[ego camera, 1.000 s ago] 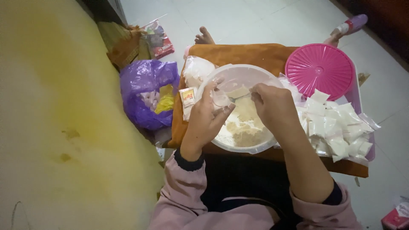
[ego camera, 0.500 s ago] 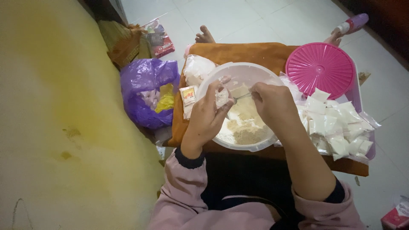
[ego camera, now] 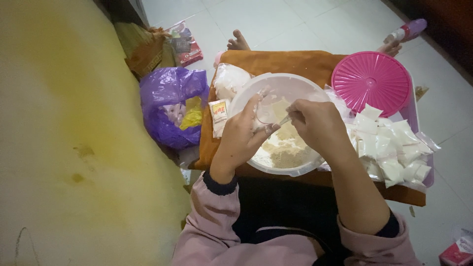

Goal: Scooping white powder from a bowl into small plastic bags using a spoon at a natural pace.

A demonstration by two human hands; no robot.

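Both forearms reach forward from pink sleeves with dark cuffs, the hands meeting close together in front of the body. The left hand (ego camera: 244,135) is turned with its back to the camera, wrist slightly bent, thumb and fingers curled in a closed pinching grip. The right hand (ego camera: 318,125) lies just beside it, knuckles up, its fingers bent inward toward the left fingertips in a similar closed pinch; two bare feet show further ahead.
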